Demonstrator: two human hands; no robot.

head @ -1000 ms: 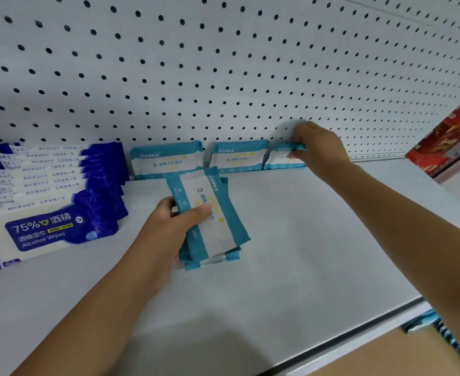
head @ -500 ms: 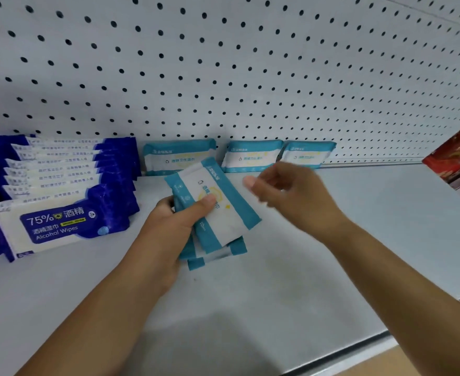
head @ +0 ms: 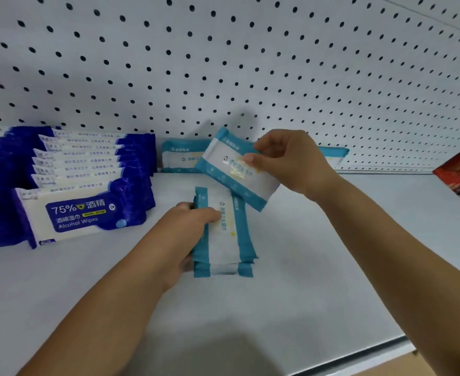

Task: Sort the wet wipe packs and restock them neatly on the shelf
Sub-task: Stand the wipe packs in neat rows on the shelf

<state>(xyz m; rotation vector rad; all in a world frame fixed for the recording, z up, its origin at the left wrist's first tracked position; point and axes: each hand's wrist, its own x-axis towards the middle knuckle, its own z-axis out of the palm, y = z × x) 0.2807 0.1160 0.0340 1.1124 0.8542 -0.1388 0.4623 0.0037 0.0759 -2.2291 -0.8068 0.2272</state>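
Head camera, the only view given: right hand had been empty half a second before and now pinched one teal pack between thumb and fingertips. It held the pack tilted in the air over the shelf, just in front of the back row. A second before, that same hand had been at the wall, setting a pack at the row's right end.

Left hand gripped the remaining stack by its left edge, thumb lying across the top pack. Whether the stack's lower end touched the shelf could not be told. It looked two or three packs deep.

The back row stood upright against the pegboard, mostly hidden behind the lifted pack and the right hand, with its rightmost pack showing past the wrist. Blue alcohol wipe packs sat ranked to the left, apart from the teal ones.

By my judgement, one placing was finished and the next had begun. This pack probably belonged beside the row's right end.
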